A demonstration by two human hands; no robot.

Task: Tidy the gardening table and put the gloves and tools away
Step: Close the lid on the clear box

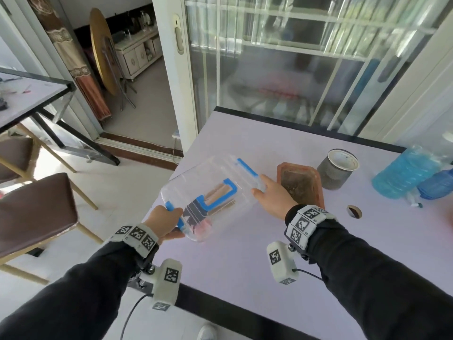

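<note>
- Head view: clear plastic storage box (210,195) with blue latches and a blue lid handle sits at the table's (245,253) left edge, tilted, its near end seemingly raised off the surface.
- Left hand (165,223) is clenched around the box's near end at the blue latch. Right hand (272,196) is spread flat, fingers against the far end, more a press than a grip.
- Inside: wooden-handled tools with dark metal heads, plus something pink, maybe gloves; too blurred to be sure.
- Risk: the box overhangs the left edge, and smooth, glossy plastic under a one-sided grip could slip and drop to the floor.
- Risk: I can't tell whether the far latch is closed; if it's open, tilting could pop the lid and shift the tools.
- Risk: right forearm is near the rectangular terracotta planter (300,185) of soil, so a sweep could nudge it.
- Textures: planter matte and rough; cylindrical grey pot (337,169) gritty, concrete-like; blue water bottles (414,176) ribbed and translucent at the right edge.
</note>
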